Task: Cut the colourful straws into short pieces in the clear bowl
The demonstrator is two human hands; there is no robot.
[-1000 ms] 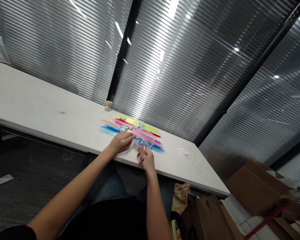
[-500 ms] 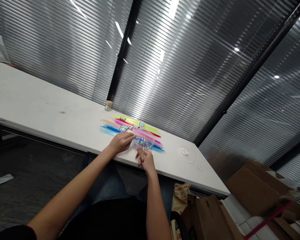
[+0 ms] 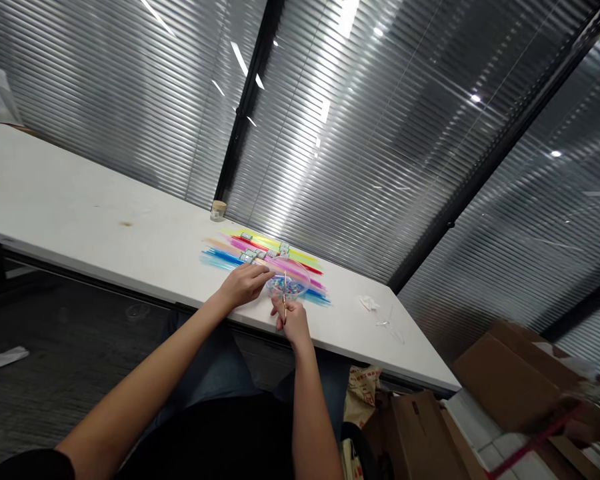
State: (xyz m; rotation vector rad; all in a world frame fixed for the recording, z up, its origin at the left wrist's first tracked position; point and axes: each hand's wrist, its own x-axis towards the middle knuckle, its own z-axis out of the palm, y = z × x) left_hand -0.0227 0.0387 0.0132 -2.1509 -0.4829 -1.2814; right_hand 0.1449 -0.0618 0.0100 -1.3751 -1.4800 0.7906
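Observation:
My right hand (image 3: pixel 294 321) is closed around the handles of a pair of scissors (image 3: pixel 285 288), whose blades point away from me over a clear round bowl (image 3: pixel 306 288). Small blue, white and pink bits (image 3: pixel 291 287) lie inside that bowl. At its left rim my left hand (image 3: pixel 246 283) is closed, fingertips pinched together near the blades; what they hold is too small to make out. Beneath and behind the bowl, bundles of thin coloured strips (image 3: pixel 220 259) in blue, pink, red, orange and yellow are spread across the white table (image 3: pixel 170 247).
Several small pale labelled pieces (image 3: pixel 284 248) rest on the strips. Near the blinds stands a small jar (image 3: pixel 219 211) with a wooden-looking lid. A crumpled white wrapper (image 3: pixel 369 303) and clear plastic (image 3: pixel 391 327) lie to the right. Cardboard boxes (image 3: pixel 510 373) are stacked beyond the table's right end.
The scissors have tilted slightly left, and the blades now look closer to my left fingertips. My left hand has shifted a touch to the right.

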